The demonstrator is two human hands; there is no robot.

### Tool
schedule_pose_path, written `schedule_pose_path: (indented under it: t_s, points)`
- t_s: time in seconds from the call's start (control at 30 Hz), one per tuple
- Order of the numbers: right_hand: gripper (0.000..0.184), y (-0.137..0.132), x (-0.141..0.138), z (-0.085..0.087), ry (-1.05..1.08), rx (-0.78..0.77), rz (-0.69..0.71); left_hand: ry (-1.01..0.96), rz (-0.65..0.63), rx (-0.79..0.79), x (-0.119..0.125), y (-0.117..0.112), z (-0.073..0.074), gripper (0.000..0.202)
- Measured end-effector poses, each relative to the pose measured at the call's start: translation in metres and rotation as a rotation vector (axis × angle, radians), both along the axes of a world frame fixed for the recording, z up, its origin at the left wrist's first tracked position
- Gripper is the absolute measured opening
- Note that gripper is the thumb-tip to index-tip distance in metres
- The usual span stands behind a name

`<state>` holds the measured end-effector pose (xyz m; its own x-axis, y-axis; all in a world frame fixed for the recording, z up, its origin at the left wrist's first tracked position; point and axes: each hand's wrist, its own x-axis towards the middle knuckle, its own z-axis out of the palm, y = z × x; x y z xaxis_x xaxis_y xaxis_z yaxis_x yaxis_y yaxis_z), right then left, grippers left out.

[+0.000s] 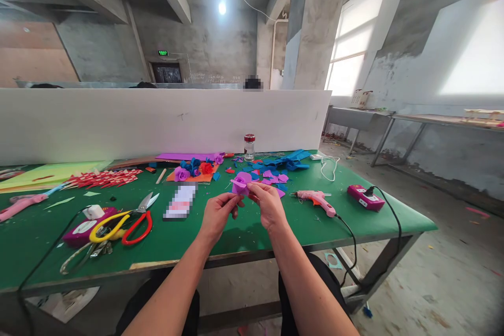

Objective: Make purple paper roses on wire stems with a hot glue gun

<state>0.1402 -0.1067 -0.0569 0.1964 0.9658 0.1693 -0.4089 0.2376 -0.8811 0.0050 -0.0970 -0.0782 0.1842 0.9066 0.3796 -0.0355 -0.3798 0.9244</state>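
Note:
Both my hands meet over the green table, pinching a small purple paper rose. My left hand grips its lower left side with thumb and fingertips. My right hand is closed on its right edge. Loose purple and blue paper petals lie just beyond my hands. Finished purple, blue and red paper flowers sit on an orange sheet further back.
A pink glue gun lies right of my hands, its cord running to a pink power strip. Red-handled scissors and yellow-handled ones lie at left. A small jar stands before the white partition.

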Motion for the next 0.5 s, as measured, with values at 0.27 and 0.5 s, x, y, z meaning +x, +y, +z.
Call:
schedule_pose_path:
  t_s: [0.27,0.5]
  points:
    - [0.018,-0.001,-0.0003,0.0006,0.034,-0.006,0.024,0.012,0.001,0.006,0.0002,0.0001,-0.0004,0.027]
    - [0.018,-0.0025,-0.0004,0.0,0.035,-0.013,0.048,0.02,-0.004,0.004,-0.0012,0.0021,-0.0032,0.027]
